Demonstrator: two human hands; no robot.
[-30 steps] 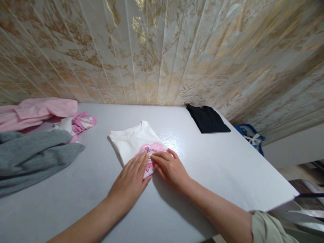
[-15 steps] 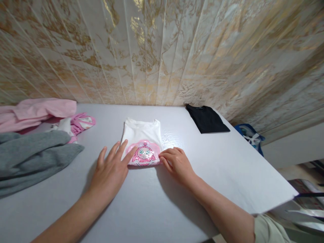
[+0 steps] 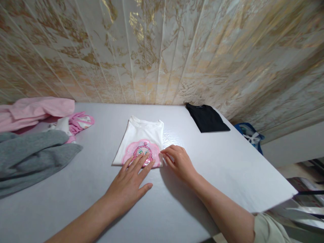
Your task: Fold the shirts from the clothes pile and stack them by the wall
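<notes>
A folded white T-shirt (image 3: 141,136) with a pink sequin cartoon print lies on the white table (image 3: 207,168), collar towards the wall. My left hand (image 3: 130,184) lies flat and open, its fingertips resting on the print at the shirt's near edge. At the shirt's near right corner, my right hand (image 3: 178,162) has its fingers curled and pinched on the fabric edge.
A grey garment (image 3: 30,158) and pink clothes (image 3: 32,113) are heaped at the table's left. A folded black shirt (image 3: 206,118) lies at the back right by the marbled wall. A blue bag (image 3: 249,133) sits beyond the table's right edge.
The white shirt was turned from a slant to square with the wall. My left hand lifted off to the left, then came back onto the print. My right hand stayed at the corner.
</notes>
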